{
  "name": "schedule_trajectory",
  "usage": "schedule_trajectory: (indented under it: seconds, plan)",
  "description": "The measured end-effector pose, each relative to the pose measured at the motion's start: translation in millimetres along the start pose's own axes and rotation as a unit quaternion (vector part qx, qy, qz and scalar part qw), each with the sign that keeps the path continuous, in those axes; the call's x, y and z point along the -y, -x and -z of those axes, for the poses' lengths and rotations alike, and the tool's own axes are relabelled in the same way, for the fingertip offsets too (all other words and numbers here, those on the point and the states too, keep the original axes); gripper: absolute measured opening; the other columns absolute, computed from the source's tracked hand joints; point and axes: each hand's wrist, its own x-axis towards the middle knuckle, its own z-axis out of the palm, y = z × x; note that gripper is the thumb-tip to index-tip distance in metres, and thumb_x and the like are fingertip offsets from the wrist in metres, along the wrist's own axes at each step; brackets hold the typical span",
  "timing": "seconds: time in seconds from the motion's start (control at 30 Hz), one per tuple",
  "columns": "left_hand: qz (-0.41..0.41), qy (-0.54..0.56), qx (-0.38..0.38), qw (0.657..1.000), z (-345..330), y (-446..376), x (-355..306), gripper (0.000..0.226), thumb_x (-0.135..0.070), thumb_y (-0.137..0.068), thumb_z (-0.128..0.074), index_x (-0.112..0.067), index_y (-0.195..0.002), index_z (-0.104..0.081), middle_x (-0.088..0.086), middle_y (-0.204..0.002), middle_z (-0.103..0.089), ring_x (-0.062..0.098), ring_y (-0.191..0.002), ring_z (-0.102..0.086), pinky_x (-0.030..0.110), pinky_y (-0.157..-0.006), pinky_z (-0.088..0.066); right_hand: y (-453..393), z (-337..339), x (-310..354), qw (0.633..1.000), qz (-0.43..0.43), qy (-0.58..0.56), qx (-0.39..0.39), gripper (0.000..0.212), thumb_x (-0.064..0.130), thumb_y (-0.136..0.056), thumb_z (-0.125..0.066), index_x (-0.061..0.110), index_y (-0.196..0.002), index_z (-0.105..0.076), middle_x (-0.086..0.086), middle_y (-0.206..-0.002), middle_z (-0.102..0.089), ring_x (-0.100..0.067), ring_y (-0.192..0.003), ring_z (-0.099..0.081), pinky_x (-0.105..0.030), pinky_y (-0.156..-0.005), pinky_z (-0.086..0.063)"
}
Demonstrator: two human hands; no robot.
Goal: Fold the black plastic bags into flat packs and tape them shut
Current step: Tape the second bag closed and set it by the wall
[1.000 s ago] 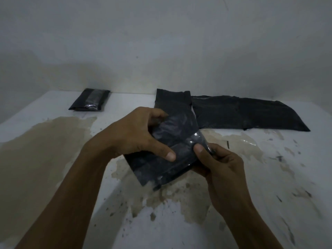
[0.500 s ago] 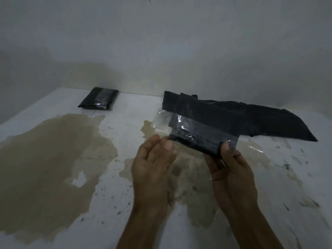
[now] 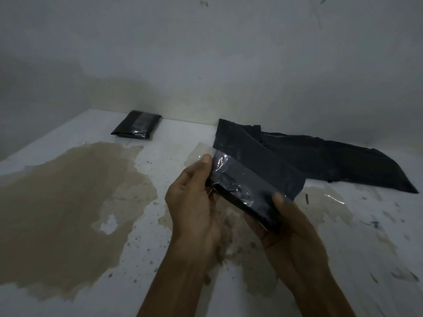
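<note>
Nearest the camera, two bare forearms reach up over the table [image 3: 160,225], a white surface blotched with a broad tan stain and small dark specks. Between the hands sits the folded black pack [image 3: 254,181], held above the table and tilted so its long edge runs from upper left to lower right.

The left hand [image 3: 194,209] takes the pack's left end: its thumb lies up along the edge, tip near the top corner, and the fingers curl behind, so this grip is closed on the pack. The right hand [image 3: 295,232] cradles the pack's lower right end, thumb pressed on the front face and fingers wrapped underneath, a second closed grip on the same pack.

A band of clear tape [image 3: 238,179] shines across the pack's front, wrinkled and catching light. A loose clear flap shows just left of the pack, past the left thumb; whether it belongs to the tape I cannot tell.

Behind the pack and to its right, an unfolded black bag [image 3: 338,163] lies flat on the table, stretching away towards the right edge.

Farther off, well left of the held pack and close to the wall [image 3: 229,65], a finished taped pack [image 3: 137,129] rests on the table.
</note>
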Motion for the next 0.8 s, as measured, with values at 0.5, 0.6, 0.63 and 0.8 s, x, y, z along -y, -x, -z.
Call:
schedule_trajectory:
  seconds: [0.5,0.6,0.63,0.8]
  plan:
    - [0.098,-0.039,0.039,0.994,9.3,-7.0,-15.7,0.025,-0.015,-0.059,-0.078,-0.005,-0.080,-0.073,0.014,-0.084,-0.075,0.025,-0.075,-0.073,0.042,-0.078,-0.060,-0.4,-0.4,-0.3,0.997,0.055,0.042,0.034,0.087,0.025,-0.049,-0.095,0.011,-0.127,-0.059,-0.012,-0.127,-0.064,-0.032,-0.113,-0.064,-0.039,-0.082,-0.057]
    - [0.079,-0.078,0.059,0.992,13.7,-9.3,-16.9,0.008,-0.009,-0.076,-0.072,-0.010,-0.069,-0.067,0.009,-0.072,-0.071,0.019,-0.064,-0.069,0.038,-0.071,-0.061,0.3,0.2,1.3,0.997,0.058,0.050,0.033,0.085,0.026,-0.047,-0.095,0.012,-0.124,-0.061,-0.012,-0.124,-0.066,-0.031,-0.111,-0.065,-0.038,-0.079,-0.057]
    - [0.077,-0.082,0.068,0.991,15.3,-10.9,-17.2,0.006,-0.010,-0.075,-0.073,-0.009,-0.071,-0.068,0.008,-0.070,-0.071,0.018,-0.063,-0.069,0.036,-0.067,-0.062,0.4,0.1,1.7,0.997,0.058,0.050,0.033,0.085,0.026,-0.048,-0.095,0.012,-0.125,-0.060,-0.012,-0.124,-0.066,-0.031,-0.110,-0.065,-0.037,-0.079,-0.057]
    - [-0.006,-0.154,0.102,0.983,18.1,-7.1,-20.9,0.020,-0.024,-0.063,-0.073,-0.013,-0.079,-0.073,0.005,-0.077,-0.074,0.014,-0.066,-0.069,0.025,-0.056,-0.055,0.6,0.2,1.9,0.996,0.059,0.050,0.045,0.076,0.026,-0.052,-0.093,0.015,-0.121,-0.064,-0.012,-0.126,-0.065,-0.032,-0.111,-0.065,-0.040,-0.080,-0.057]
